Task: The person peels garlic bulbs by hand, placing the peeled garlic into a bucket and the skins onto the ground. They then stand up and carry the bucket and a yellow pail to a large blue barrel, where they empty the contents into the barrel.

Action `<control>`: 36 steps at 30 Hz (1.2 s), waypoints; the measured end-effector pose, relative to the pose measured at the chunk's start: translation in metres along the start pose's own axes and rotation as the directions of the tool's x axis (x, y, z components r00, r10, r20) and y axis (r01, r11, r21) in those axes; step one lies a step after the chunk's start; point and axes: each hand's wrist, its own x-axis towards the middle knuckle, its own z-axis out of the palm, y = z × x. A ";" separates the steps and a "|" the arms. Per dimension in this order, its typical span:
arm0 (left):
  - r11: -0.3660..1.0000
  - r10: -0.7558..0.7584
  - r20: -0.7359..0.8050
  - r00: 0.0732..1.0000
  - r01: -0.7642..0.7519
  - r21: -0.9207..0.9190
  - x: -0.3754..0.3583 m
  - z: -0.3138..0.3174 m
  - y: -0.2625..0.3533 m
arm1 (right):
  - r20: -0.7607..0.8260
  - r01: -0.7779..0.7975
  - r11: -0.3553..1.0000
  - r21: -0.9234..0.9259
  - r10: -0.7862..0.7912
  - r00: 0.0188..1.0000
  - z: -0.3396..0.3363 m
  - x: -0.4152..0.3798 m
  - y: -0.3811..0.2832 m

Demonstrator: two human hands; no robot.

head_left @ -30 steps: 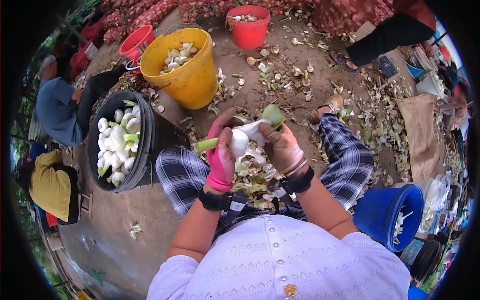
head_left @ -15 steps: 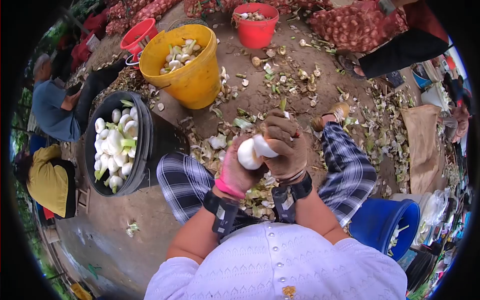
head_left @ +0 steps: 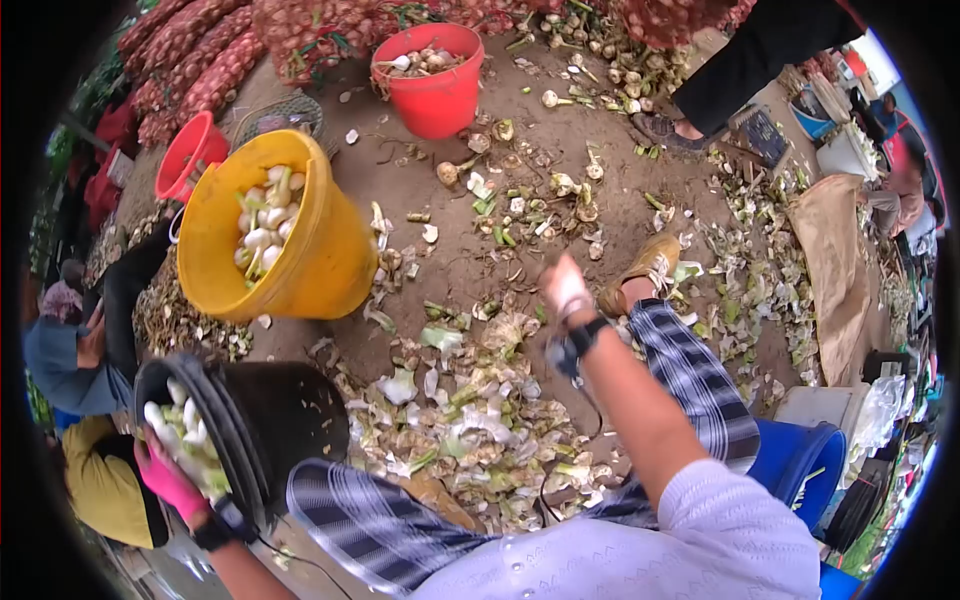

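My left hand, in a pink glove, reaches over the rim of the black bucket at the lower left, beside the peeled white garlic bulbs inside; its fingers are partly hidden and I cannot make out whether it holds a bulb. My right hand is stretched forward over the ground near the brown shoe, blurred by motion, and its fingers cannot be read. Below it a heap of garlic skins and leaves lies between my knees.
A yellow bucket with garlic stands at the left, red buckets behind it. Mesh sacks line the back. A blue bucket is at the right. Other people sit at the left; another person's leg is upper right.
The white bulb no longer shows between my hands. My hands have parted: the left went to the black bucket, the right forward. The camera view has shifted.
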 end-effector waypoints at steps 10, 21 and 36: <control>0.650 0.325 0.426 0.844 0.128 -0.749 -0.175 0.134 0.264 | -0.220 0.121 0.915 0.384 -0.037 0.975 0.026 0.204 0.125; 0.446 0.318 0.625 0.713 0.469 -0.762 -0.217 0.150 0.248 | 0.046 0.266 0.442 0.856 -0.579 0.814 -0.009 -0.127 -0.109; 0.595 0.528 0.176 0.831 -0.215 -0.774 -0.255 0.024 0.234 | -0.057 0.221 0.324 0.920 -0.448 0.892 -0.080 -0.278 -0.135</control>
